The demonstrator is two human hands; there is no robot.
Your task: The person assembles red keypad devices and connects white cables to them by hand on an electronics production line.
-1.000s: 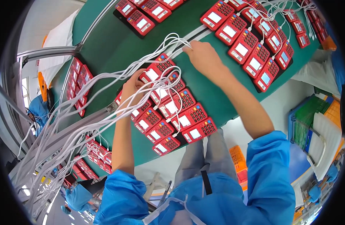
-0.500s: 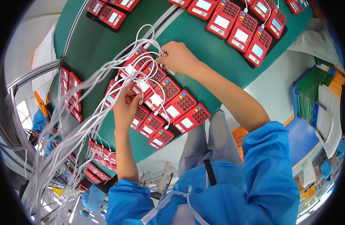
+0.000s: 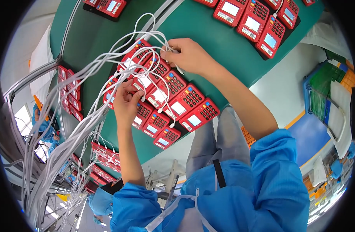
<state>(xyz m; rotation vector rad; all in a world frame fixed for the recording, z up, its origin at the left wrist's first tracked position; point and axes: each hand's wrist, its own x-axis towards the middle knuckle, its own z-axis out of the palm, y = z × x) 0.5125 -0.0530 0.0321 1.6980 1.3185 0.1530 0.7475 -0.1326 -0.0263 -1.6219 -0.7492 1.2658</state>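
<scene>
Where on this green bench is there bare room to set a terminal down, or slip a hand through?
Bare green table lies between the right hand and the upper row of red terminals. Another free patch lies left of the white cables, below the top-left terminals. Crowded: the near cluster of terminals under both hands, cables draped across; the left hand rests there.

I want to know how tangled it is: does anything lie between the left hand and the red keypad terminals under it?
Yes. White cables cross over the red terminals right by the left hand, and the right hand grips some of them.
</scene>
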